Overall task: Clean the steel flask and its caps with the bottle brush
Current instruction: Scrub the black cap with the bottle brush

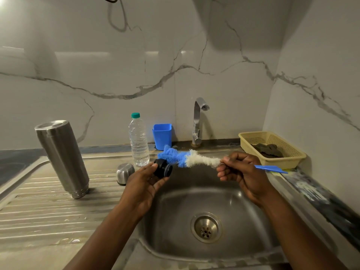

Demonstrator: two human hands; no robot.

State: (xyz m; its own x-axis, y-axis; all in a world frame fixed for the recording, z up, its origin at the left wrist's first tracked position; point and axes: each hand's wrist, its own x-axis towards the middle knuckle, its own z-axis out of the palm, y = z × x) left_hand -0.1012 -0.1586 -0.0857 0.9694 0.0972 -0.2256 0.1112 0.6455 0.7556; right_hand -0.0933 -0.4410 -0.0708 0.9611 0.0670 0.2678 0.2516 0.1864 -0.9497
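— Where was the steel flask point(62, 158)?

— At the left of the frame, on the ribbed drainboard point(48, 211). It stood on its narrower, ringed end with the flat end up, and neither hand touched it.

— And the caps?

— The rounded steel cap point(125, 173) sat on the drainboard just left of centre, near the basin's edge. The black inner cap point(163, 168) was at the centre of the frame, over the sink's point(194, 193) upper left rim. The left hand point(142, 187) pinched it between thumb and curled fingers.

— What did the right hand point(243, 172) have?

— The bottle brush point(187, 158). Its fingers were curled round the stem just where the white bristles ended, and the blue handle stuck out past the hand toward the right. The brush lay almost level, and its blue bristle tip met the black cap's upper side.

— What else was there?

— A clear water bottle point(138, 141) with a green lid stood just above the steel cap, and a blue cup point(162, 136) stood beside it against the marble wall. The tap point(198, 121) rose right of the cup. At centre right a cream basket point(288, 162) held a dark cloth point(267, 150). The drain point(206, 228) showed in the lower middle, between the two forearms.
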